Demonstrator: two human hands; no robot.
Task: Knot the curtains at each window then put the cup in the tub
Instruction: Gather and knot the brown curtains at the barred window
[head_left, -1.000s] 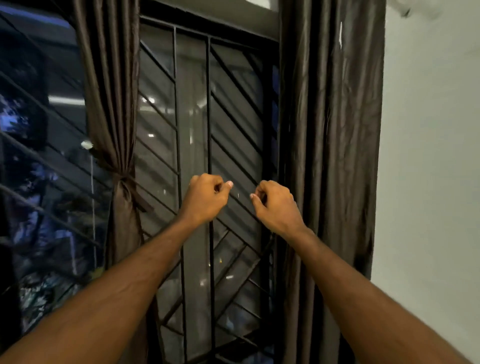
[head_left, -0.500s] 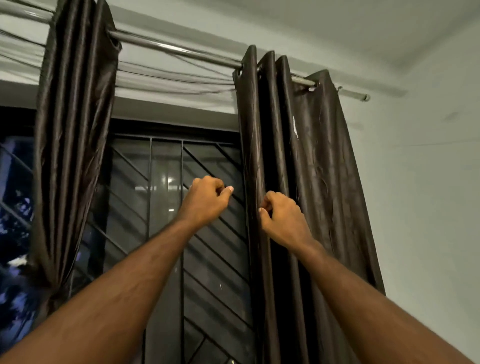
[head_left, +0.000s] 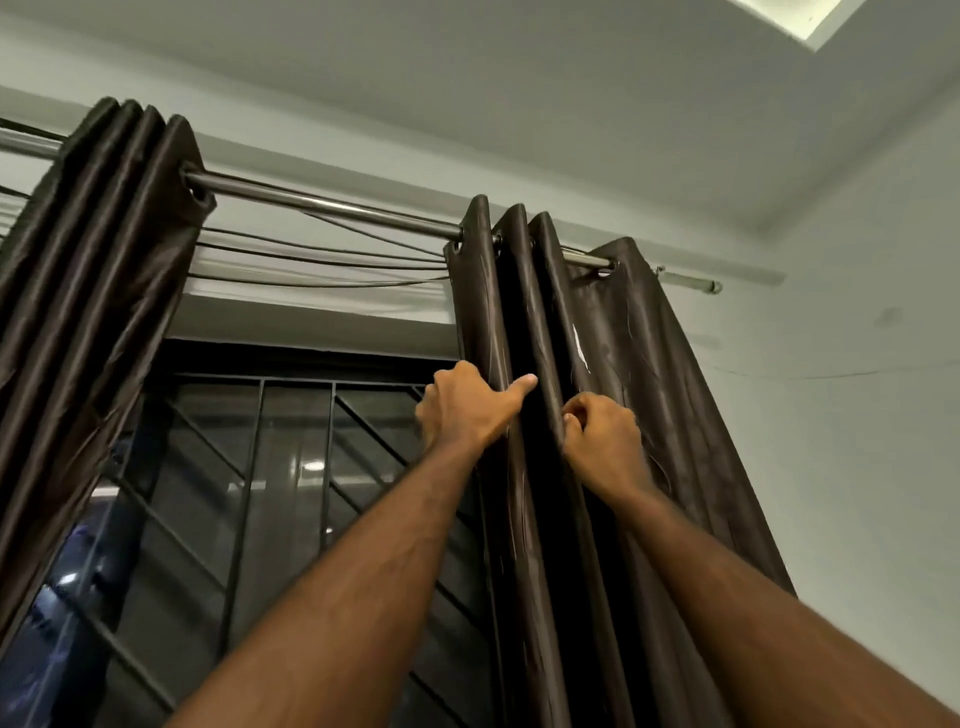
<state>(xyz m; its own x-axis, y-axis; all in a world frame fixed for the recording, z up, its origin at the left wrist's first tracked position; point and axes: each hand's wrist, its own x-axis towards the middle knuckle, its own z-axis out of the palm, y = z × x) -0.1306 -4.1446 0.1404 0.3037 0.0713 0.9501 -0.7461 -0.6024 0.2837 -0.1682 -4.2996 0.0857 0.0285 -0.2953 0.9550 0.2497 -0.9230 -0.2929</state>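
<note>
Both arms raised. Left hand (head_left: 470, 410) grips front fold of right dark-brown curtain (head_left: 597, 415), thumb extended across it. Right hand (head_left: 602, 441) pinches next fold. Curtain hangs unknotted from metal rod (head_left: 322, 205).

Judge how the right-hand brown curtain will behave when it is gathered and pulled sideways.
The right curtain hangs in deep soft folds, so it likely bunches limply. Its sheen suggests slick fabric that may slip in the left hand and right hand. Its eyelets ride the rod, so it probably slides.
</note>
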